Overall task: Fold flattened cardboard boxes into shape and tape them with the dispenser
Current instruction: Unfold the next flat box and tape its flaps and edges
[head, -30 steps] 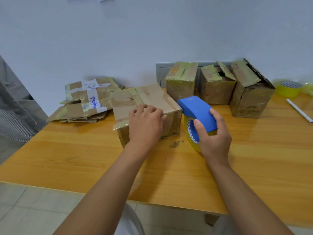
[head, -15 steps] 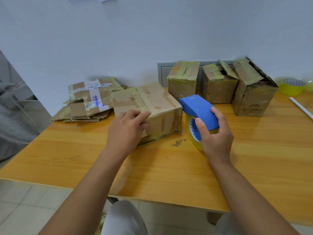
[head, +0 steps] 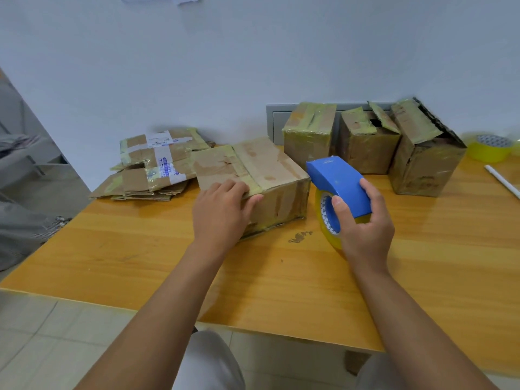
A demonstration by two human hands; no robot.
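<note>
The left hand (head: 222, 212) had slid back along the cardboard box (head: 264, 178) since a second before, when it lay flat on the lid; now it gripped the near left corner, fingers curled over the top flap and thumb against the front face, and that end of the box sat slightly lifted off the wooden table (head: 281, 277). The right hand (head: 363, 220) had hardly moved: it was clenched round the blue tape dispenser (head: 337, 184), thumb across the roll's core, the yellow roll standing on the table just right of the box, close to its right end but seemingly not touching. Behind the box to the left lay the stack of flattened cartons (head: 149, 170). Behind it to the right three taped boxes (head: 365, 142) stood in a row against the wall. Far right of the box sat a spare yellow tape roll (head: 491, 147) and a white pen (head: 502, 181).
</note>
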